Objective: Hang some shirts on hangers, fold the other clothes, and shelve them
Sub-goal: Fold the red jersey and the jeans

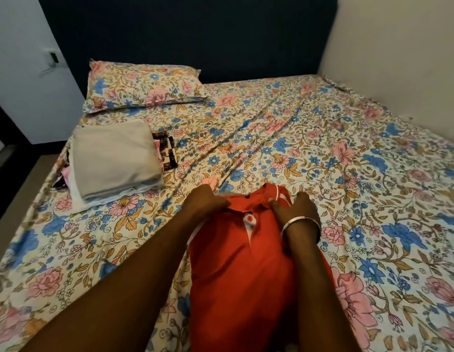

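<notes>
Now, hands: the left hand (206, 200) and right hand (295, 212) are each gripping the collar end of a red shirt (242, 270), fingers curled into the cloth.
Shirt: smooth red fabric with white trim, lying lengthwise on the near middle of the bed (322, 153).
Stack: folded grey cloth (115, 158), soft and squared, is sitting left, near the mattress edge.
Room: wrinkled floral sheet is stretching open to the right.
</notes>
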Demonstrator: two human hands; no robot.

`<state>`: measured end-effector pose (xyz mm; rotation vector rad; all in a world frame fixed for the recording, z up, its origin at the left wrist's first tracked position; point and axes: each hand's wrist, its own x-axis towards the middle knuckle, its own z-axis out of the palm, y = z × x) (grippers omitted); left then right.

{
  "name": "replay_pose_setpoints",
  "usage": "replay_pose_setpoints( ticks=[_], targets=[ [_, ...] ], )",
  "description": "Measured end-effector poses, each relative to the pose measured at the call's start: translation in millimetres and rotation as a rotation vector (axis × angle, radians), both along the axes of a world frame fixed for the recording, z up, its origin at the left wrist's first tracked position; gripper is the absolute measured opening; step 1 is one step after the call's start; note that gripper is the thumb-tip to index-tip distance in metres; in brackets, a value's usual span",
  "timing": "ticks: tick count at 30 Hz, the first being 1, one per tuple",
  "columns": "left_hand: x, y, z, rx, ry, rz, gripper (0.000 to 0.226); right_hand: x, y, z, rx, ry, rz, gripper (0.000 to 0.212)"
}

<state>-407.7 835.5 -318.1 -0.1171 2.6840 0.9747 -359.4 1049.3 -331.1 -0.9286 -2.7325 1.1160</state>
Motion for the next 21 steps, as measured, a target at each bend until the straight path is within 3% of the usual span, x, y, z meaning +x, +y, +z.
replay_pose_setpoints(
  ticks=[3,5,8,11,13,17,19,21],
  targets=[
    [-3.1,-11.4,-4.2,0.149,-0.217,0.021,0.05,0.3,5.9,1.6,-0.096,0.075,0.036,0.061],
    [4.3,-17.2,2.3,0.35,-0.231,0.051,0.035,1.8,3.7,5.1,-0.109,0.215,0.03,0.046],
    [17.8,-26.1,12.1,0.647,0.005,0.047,0.027,1.2,1.2,14.3,-0.213,0.447,0.086,0.031],
    [31.7,-35.9,20.5,0.747,0.286,0.064,0.021,-2.0,-5.5,27.6,-0.357,0.651,0.165,0.022],
    [31.1,-41.6,14.9,0.673,0.368,0.113,0.028,-4.4,-11.2,25.0,-0.369,0.655,0.198,0.023],
    [39.8,-40.9,-4.8,0.096,0.362,0.252,0.072,2.5,-7.3,12.7,-0.061,0.217,0.199,0.062],
    [64.4,-38.0,-1.5,-0.01,0.421,0.329,0.078,8.5,3.1,27.4,0.021,0.133,0.165,0.072],
    [97.1,-35.3,-8.3,0.012,0.322,0.342,0.09,14.0,14.2,36.1,0.019,-0.01,0.187,0.082]
  ],
)
